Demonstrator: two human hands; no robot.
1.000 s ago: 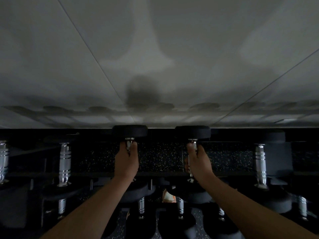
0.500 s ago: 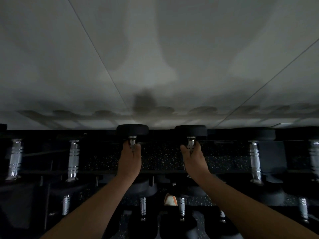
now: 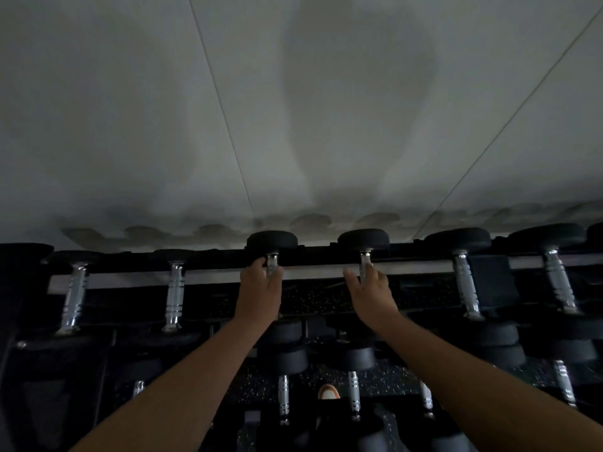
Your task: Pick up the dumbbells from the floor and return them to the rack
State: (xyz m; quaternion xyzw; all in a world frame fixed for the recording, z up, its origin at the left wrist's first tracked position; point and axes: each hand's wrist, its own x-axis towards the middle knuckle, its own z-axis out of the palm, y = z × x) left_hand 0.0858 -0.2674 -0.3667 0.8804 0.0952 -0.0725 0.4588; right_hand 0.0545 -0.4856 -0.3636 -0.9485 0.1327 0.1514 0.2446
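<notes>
— How do your grips stand?

— Your left hand (image 3: 261,288) is curled round the chrome handle of one dumbbell (image 3: 272,244); your right hand (image 3: 370,291) lies on the handle of the second dumbbell (image 3: 363,241), fingers loosely bent. I cannot tell whether that grip is closed.

— Where are the two?

— On the top tier of the rack (image 3: 310,275), side by side at its middle.

— How many others up there?

— Four handles show: two left of your pair, two right. On the lower tier I count five more, dimly lit.
</notes>
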